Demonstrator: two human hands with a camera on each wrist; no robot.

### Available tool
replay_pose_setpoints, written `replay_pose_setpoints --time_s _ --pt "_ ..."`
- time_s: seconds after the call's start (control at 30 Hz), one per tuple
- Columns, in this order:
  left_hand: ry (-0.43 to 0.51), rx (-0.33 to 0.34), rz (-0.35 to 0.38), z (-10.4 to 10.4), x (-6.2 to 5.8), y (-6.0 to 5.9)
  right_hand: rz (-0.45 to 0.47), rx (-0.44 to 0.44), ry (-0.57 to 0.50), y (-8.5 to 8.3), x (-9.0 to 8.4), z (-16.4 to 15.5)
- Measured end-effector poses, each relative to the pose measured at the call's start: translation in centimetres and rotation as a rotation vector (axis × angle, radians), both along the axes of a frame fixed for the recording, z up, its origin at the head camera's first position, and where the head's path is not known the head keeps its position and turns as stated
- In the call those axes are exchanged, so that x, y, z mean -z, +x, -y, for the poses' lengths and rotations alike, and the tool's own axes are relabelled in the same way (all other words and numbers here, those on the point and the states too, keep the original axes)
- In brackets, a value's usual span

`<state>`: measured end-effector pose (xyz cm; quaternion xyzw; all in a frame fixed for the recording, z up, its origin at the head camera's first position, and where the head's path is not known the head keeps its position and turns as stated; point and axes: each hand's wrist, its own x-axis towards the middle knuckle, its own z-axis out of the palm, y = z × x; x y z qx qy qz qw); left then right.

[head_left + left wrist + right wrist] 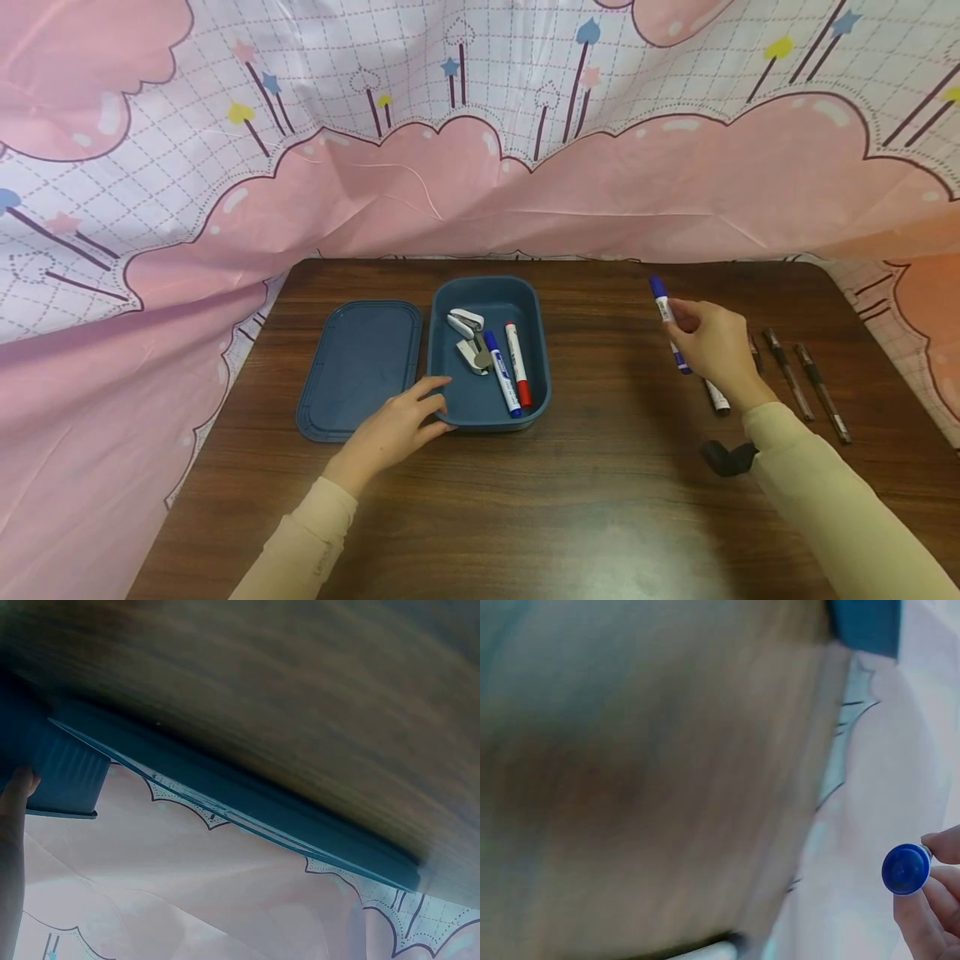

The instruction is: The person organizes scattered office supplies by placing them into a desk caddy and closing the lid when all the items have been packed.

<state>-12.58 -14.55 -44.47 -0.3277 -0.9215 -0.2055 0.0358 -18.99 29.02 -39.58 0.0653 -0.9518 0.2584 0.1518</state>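
Observation:
Between thumb and fingers, my right hand (714, 343) pinches a blue-capped whiteboard marker (661, 300), held above the right side of the table. In the right wrist view the round blue end (906, 869) of this marker faces the camera. My left hand (397, 431) has its fingers loosely spread at the near left rim of a blue plastic box (544, 367). Inside the box lie a white stapler-like item (467, 322), a second white piece (473, 356) beside it, a blue marker (503, 375) and a red marker (517, 362).
Left of the box lies its flat blue lid (362, 362). Partly hidden under my right hand, a black-capped marker (717, 398) rests on the wooden table (570, 500). Farther right are several pens (822, 390). A patterned pink curtain (480, 192) hangs behind the table.

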Motion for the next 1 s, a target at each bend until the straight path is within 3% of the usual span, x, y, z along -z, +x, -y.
replay_pose_setpoints --time_s 0.33,0.5,0.77,1.0 --pt "0.000 -0.005 0.007 0.1 0.2 -0.1 -0.023 -0.061 -0.064 -1.3 -4.3 5.2" --pt "0.001 -0.001 0.013 0.1 0.2 -0.1 -0.036 -0.108 -0.107 -1.7 -5.6 8.1" --pt "-0.009 -0.017 0.035 0.0 0.2 0.0 -0.085 -0.211 -0.158 -2.4 -5.5 12.6" --pt "-0.007 -0.011 0.027 0.0 0.1 -0.1 -0.048 -0.263 -0.182 -2.4 -5.1 15.7"
